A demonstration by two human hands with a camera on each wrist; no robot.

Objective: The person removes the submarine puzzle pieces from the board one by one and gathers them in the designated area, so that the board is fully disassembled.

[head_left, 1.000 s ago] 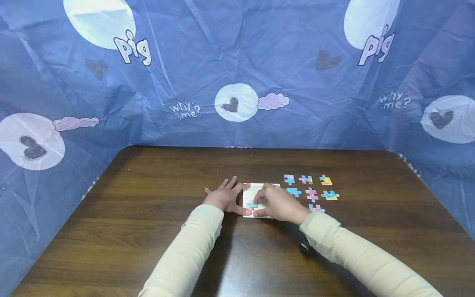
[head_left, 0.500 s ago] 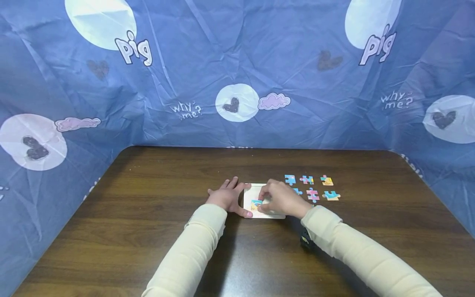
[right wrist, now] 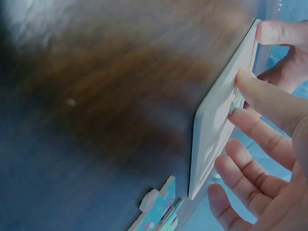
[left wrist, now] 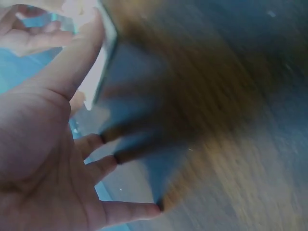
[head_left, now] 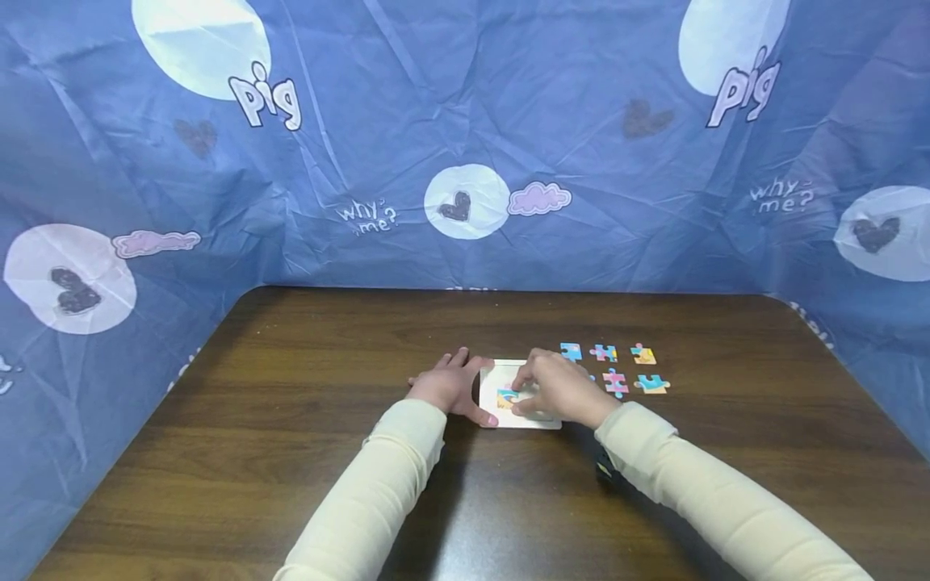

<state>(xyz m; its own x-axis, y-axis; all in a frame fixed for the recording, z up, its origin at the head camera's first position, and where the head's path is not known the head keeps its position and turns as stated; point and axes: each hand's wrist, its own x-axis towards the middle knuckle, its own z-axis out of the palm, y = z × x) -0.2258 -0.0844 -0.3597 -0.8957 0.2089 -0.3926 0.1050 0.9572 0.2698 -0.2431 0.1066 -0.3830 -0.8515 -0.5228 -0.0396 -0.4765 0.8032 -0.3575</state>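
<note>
A pale square puzzle board [head_left: 501, 374] lies flat on the table, partly covered by both hands. My left hand [head_left: 452, 389] rests at its left side, thumb and index finger spread along that edge; in the left wrist view the other fingers stretch over the wood. Over the board, my right hand [head_left: 563, 389] pinches a small blue and yellow jigsaw piece [head_left: 506, 397] between thumb and index finger. In the right wrist view the thumb and index fingertips meet at the piece [right wrist: 235, 103], low against the board, while the remaining fingers are loosely bent.
Right of the board lie several loose jigsaw pieces, among them a pink one [head_left: 613, 382], a blue and yellow one [head_left: 651, 384] and a yellow one [head_left: 643, 353]. My right hand partly hides others. A blue printed cloth [head_left: 465, 258] hangs behind the brown table [head_left: 327, 339].
My right hand has shifted slightly right, carrying the piece from the board's near left corner toward its middle. My left hand stays at the board's left edge.
</note>
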